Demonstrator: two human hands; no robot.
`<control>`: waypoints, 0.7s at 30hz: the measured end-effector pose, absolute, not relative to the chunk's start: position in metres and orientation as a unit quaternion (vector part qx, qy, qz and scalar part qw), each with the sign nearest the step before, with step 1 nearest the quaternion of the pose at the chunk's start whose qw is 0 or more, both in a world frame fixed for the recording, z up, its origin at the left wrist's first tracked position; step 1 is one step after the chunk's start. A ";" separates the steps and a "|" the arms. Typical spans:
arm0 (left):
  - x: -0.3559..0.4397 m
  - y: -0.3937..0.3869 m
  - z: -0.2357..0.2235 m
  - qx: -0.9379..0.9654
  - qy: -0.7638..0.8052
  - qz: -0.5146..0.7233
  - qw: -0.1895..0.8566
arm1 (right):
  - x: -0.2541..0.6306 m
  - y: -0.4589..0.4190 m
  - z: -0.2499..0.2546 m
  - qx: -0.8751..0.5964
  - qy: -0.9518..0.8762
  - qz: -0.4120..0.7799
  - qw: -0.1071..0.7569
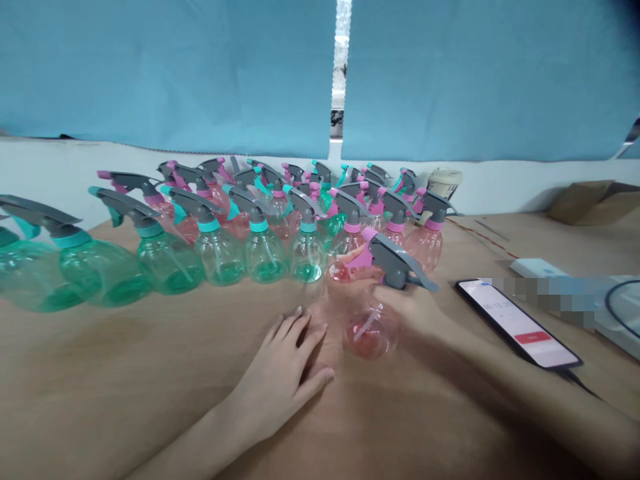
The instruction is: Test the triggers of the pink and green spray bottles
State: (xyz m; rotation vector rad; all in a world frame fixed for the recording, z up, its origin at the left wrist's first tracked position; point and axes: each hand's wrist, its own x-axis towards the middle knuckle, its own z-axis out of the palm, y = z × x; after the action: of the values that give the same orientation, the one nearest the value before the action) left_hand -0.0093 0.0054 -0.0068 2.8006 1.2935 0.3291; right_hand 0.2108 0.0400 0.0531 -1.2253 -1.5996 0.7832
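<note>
My right hand [405, 308] is shut around the neck of a clear pink plastic spray bottle [373, 328], which has a grey trigger head and leans slightly. My left hand [283, 377] lies flat and palm-down on the wooden table [150, 360], holding nothing, just left of that bottle. Ahead of both hands stand several rows of upright spray bottles [265, 253], in clear green and clear pink, with grey triggers and teal or pink collars. The nearest of them stands a short way beyond my left fingertips. The rear rows are partly hidden by the front ones.
A smartphone [517, 323] with a lit screen lies right of my right hand, with a cable running from it. Beyond stand a white box [540, 268], a paper cup [443, 187] and flattened cardboard [593, 202]. A white wall and blue curtain [170, 73] rise behind.
</note>
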 end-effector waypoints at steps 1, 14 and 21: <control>-0.009 0.005 -0.007 0.903 0.417 0.106 0.020 | 0.210 0.040 0.053 -0.503 -0.652 0.317 0.470; -0.009 0.006 -0.007 0.903 0.415 0.109 0.015 | 0.213 0.042 0.046 -0.504 -0.644 0.327 0.473; -0.009 0.006 -0.006 0.902 0.419 0.105 0.016 | 0.212 0.040 0.047 -0.514 -0.647 0.310 0.470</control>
State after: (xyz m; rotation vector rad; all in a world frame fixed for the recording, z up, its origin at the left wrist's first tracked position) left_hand -0.0088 0.0056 -0.0064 2.8046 1.3022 0.3277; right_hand 0.2122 0.0395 0.0465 -1.2606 -1.5853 0.7595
